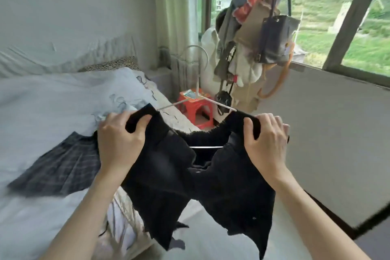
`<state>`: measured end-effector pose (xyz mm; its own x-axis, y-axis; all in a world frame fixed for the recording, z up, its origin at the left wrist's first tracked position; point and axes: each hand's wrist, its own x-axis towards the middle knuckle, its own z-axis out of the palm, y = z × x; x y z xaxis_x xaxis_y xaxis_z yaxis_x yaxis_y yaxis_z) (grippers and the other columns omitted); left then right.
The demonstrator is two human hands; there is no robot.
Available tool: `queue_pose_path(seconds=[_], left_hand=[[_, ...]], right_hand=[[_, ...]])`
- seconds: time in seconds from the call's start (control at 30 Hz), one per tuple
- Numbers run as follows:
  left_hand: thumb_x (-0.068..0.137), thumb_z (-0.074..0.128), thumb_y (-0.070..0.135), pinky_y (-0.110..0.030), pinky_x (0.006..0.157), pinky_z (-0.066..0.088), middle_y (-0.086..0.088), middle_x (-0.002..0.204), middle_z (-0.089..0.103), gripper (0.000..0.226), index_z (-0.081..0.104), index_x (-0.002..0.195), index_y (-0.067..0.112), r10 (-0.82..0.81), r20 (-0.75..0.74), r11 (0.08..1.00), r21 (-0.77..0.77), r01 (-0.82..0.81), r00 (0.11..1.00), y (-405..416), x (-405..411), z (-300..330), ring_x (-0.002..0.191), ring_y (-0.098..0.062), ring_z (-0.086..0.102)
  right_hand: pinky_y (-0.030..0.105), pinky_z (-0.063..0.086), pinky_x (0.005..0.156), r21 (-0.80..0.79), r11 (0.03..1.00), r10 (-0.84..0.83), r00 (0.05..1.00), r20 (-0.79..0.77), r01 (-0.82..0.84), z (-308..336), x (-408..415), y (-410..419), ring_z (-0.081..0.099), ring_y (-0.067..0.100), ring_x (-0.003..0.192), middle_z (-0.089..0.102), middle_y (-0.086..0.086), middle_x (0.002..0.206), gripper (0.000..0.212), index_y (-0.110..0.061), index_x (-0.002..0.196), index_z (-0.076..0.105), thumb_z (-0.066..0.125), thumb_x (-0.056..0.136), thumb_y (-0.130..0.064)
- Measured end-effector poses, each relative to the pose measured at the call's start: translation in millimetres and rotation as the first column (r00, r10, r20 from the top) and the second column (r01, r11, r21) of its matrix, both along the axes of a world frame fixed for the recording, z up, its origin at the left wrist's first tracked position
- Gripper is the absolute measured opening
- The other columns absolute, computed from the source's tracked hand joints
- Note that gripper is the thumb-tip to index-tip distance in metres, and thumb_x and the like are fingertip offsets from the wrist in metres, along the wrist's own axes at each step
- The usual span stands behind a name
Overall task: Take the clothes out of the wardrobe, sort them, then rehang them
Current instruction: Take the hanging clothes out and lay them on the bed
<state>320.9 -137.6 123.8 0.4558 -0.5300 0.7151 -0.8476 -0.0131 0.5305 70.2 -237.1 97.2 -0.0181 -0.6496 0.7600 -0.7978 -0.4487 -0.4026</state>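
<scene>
I hold a black garment point(179, 175) in mid-air above the near edge of the bed point(42, 101). My left hand point(120, 141) and right hand point(268, 143) each grip one top corner, fingers curled round the cloth, a white hanger point(198, 91) threaded through it. A plaid skirt point(61, 164) lies on the bed, apparently still unhung; I judge rehanging is under way.

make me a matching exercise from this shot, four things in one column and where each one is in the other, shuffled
Things:
1. black garment
2. plaid skirt
3. red stool
4. dark bag

Places:
A. hanging by the window
B. lying flat on the bed
C. on the floor past the bed
D. held up on a hanger by the left hand and right hand

Pairs: 1-D, 2-B, 3-C, 4-A
</scene>
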Motion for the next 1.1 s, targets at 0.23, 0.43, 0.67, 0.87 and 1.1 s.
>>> queue_pose_path(seconds=[0.23,0.43,0.67,0.87,1.1], left_hand=[[0.082,0.048,0.049,-0.038,0.077,0.034,-0.007,0.079,0.063,0.047,0.063,0.081,0.005,0.241,0.087,0.968,-0.089,-0.233,0.967,-3,111,22,0.081,-0.030,0.053],[0.082,0.046,0.049,-0.044,0.078,0.038,-0.014,0.084,0.066,0.054,0.064,0.085,-0.001,0.426,0.155,0.903,-0.140,-0.407,0.891,-3,200,35,0.085,-0.036,0.056],[0.083,0.054,0.042,-0.041,0.078,0.034,-0.012,0.084,0.066,0.041,0.066,0.089,0.003,0.580,0.182,0.814,-0.085,-0.575,0.794,-1,283,29,0.086,-0.033,0.054],[0.082,0.048,0.048,-0.041,0.078,0.035,-0.010,0.085,0.066,0.046,0.063,0.083,0.004,0.656,0.153,0.752,-0.047,-0.658,0.739,-18,337,23,0.084,-0.033,0.053],[0.082,0.053,0.043,-0.042,0.081,0.037,-0.011,0.086,0.065,0.040,0.063,0.086,0.004,0.678,0.125,0.732,-0.028,-0.680,0.725,-48,392,25,0.088,-0.034,0.054]], right_hand=[[0.032,0.025,0.072,-0.070,0.978,0.196,0.981,0.002,-0.195,27,138,-56,0.052,0.030,0.074,0.058,0.007,0.073,0.039,-0.005,0.073,0.054,0.038,0.089,-0.036],[0.031,0.026,0.072,-0.099,0.925,0.369,0.929,-0.007,-0.368,36,251,-88,0.053,0.029,0.076,0.059,0.007,0.077,0.042,-0.006,0.078,0.056,0.035,0.090,-0.040],[0.033,0.028,0.074,-0.004,0.841,0.541,0.840,-0.026,-0.542,19,361,-116,0.053,0.032,0.081,0.060,0.009,0.081,0.048,-0.006,0.079,0.055,0.030,0.090,-0.046],[0.036,0.033,0.078,0.052,0.733,0.680,0.731,-0.062,-0.678,22,434,-151,0.054,0.034,0.088,0.062,0.012,0.088,0.035,-0.004,0.089,0.058,0.046,0.095,-0.035],[0.034,0.029,0.075,-0.018,0.734,0.679,0.734,-0.006,-0.679,20,500,-186,0.054,0.034,0.081,0.063,0.011,0.080,0.035,-0.004,0.082,0.060,0.047,0.090,-0.036]])
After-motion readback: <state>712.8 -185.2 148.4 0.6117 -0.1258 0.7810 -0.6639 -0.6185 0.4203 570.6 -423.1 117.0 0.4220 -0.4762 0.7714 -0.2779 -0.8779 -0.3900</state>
